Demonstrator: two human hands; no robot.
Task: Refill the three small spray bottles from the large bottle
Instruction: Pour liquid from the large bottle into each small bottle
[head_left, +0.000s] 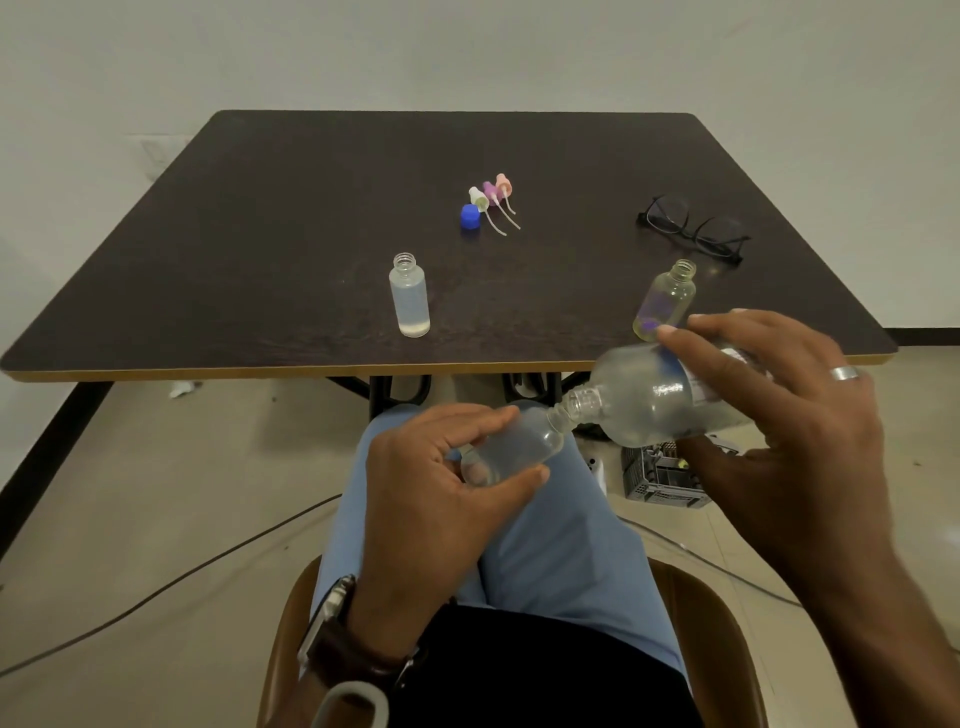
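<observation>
My right hand (789, 410) grips the large clear bottle (649, 397), tipped on its side with its open neck pointing left. Its mouth meets the mouth of a small clear bottle (519, 441), which my left hand (441, 483) holds tilted over my lap, in front of the table edge. A second small bottle (409, 294) stands open on the dark table (260, 234), holding clear liquid. A third small bottle (666, 299) stands open near the right front edge, just behind my right hand. Three spray heads (491, 195) and a blue cap (469, 215) lie mid-table.
Black glasses (693, 226) lie on the table at the right. Below the table, a grey crate (662, 475) and cables sit on the floor. I am seated on a brown chair (706, 623), knees under the table's front edge.
</observation>
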